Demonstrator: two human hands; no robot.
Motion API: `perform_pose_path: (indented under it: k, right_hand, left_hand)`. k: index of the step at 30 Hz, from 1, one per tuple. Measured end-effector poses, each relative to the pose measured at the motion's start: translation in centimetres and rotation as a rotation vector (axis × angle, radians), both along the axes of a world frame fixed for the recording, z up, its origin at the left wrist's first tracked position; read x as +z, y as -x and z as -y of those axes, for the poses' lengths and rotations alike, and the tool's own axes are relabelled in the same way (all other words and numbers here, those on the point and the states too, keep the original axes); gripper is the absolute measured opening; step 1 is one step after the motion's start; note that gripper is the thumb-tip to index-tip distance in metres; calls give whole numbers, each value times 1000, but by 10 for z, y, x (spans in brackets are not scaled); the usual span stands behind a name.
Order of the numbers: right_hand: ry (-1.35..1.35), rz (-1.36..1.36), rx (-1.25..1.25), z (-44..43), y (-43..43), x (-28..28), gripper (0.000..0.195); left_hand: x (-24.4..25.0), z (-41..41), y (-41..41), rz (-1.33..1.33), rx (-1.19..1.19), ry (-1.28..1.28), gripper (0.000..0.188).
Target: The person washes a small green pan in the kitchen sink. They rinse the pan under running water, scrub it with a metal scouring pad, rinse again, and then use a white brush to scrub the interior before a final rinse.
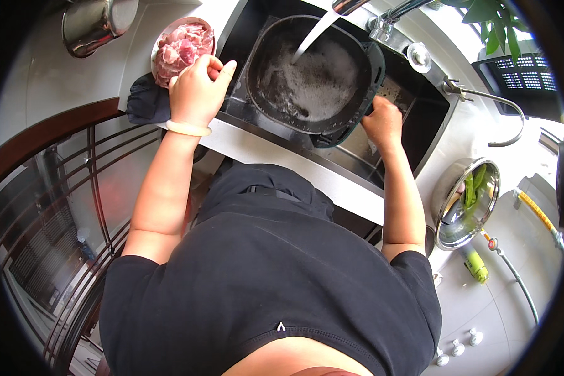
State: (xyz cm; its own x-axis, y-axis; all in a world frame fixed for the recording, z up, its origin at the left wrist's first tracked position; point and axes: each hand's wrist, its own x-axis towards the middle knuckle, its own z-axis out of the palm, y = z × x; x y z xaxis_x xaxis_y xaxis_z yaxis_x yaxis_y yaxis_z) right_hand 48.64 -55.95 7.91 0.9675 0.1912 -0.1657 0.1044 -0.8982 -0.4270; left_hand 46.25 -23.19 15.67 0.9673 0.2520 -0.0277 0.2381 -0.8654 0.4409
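Water streams from a metal faucet (350, 5) into a dark round pan (310, 80), which holds foamy water over the black sink (230, 101). A dark green plastic basket (377, 70) shows along the right and lower side of the pan. My right hand (384, 123) is closed on the basket's edge at its lower right; the fingertips are partly hidden. To the left, my left hand (199, 87), with a pale bangle at the wrist, is raised with thumb and fingers bent, just in front of a bowl of raw meat (181, 49). It holds nothing visible.
A dark cloth (148, 99) lies beside the meat bowl. At upper left stands a metal pot (96, 26). On the right are a steel bowl with green peppers (472, 188), a curved metal spout (517, 127), a green bottle (476, 265) and a leafy plant (498, 23).
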Motion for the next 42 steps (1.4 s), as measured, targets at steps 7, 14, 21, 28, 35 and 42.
perform_pose_path:
  k: [7,14,21,28,35,42]
  right_hand:
    - [-99,-91,-58,-36,13,-42,19]
    - [-53,-62,-46,-19,13,-51,22]
    - [26,-172,-93,-25,29,-42,26]
    - [186,-193,-155,-1,35,9,26]
    - [458,-214,-98,29,43,39,20]
    - [792,-318,12,26,24,58,16]
  left_hand:
    - [5,-5,24,81,44,20,28]
    - [10,-10,50,68,59,-35,26]
    - [0,-3,63,28,67,10,21]
    - [-5,-1,65,58,9,28,20]
    - [-20,-13,80,-2,-34,115,20]
    - [-33,-26,95,-45,-100,209,19]
